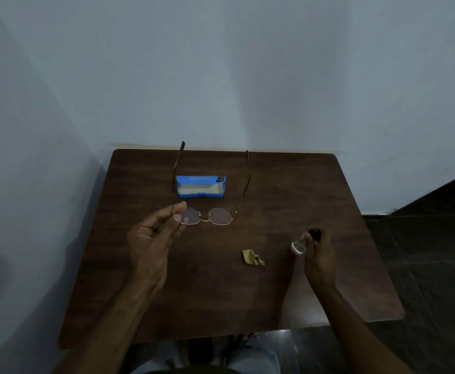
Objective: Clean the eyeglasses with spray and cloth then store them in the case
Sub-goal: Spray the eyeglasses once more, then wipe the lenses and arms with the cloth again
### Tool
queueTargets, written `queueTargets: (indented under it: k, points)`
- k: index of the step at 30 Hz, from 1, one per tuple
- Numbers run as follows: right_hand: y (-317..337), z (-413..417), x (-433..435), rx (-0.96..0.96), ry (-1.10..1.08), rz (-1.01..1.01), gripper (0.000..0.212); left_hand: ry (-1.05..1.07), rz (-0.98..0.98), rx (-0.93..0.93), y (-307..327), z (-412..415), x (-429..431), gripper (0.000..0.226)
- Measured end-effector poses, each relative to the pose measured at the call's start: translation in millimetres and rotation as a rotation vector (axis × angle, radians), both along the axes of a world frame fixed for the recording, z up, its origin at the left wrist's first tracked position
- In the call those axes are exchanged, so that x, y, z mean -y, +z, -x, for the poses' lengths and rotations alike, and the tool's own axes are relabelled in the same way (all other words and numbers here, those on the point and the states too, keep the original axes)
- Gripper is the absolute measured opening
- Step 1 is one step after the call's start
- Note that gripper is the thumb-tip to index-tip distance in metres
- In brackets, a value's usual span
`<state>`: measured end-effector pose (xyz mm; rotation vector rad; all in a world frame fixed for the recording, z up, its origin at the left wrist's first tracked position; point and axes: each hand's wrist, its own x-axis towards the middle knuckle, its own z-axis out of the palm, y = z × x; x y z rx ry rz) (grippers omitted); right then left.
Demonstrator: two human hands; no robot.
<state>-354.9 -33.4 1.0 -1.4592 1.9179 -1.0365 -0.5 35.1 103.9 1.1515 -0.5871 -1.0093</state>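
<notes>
My left hand (pixel 153 238) pinches the left rim of the thin gold-framed eyeglasses (pixel 219 216) and holds them above the table, lenses toward me and both temples unfolded, pointing away. My right hand (pixel 318 255) grips a small clear spray bottle (pixel 299 247) with a dark cap, off to the right of the glasses. A crumpled tan cloth (pixel 252 257) lies on the table between my hands. The blue case (pixel 201 187) stands open behind the glasses, its beige lining showing.
The dark wooden table (pixel 329 201) is small, pushed against a pale wall at the back and left. Dark floor lies to the right. My knees show below the near edge.
</notes>
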Motion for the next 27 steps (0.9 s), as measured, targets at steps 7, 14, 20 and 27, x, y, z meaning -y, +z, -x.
queueTargets:
  k: [7, 14, 20, 27]
  points:
    - [-10.9, -2.9, 3.1, 0.027, -0.006, -0.016, 0.011, -0.007, 0.006, -0.004, 5.8, 4.9, -2.9, 0.03]
    - [-17.6, -4.8, 2.4, 0.081, 0.006, -0.026, 0.039, -0.011, 0.021, 0.001, 8.3, 5.9, -3.6, 0.034]
    - [-21.5, -7.0, -9.3, 0.091, -0.073, -0.087, 0.081, -0.014, 0.01, -0.016, 7.4, 3.9, -5.4, 0.03]
    - [-43.2, -48.6, -65.6, 0.045, -0.253, -0.263, 0.039, -0.001, 0.013, -0.05, 7.2, 1.2, -10.9, 0.027]
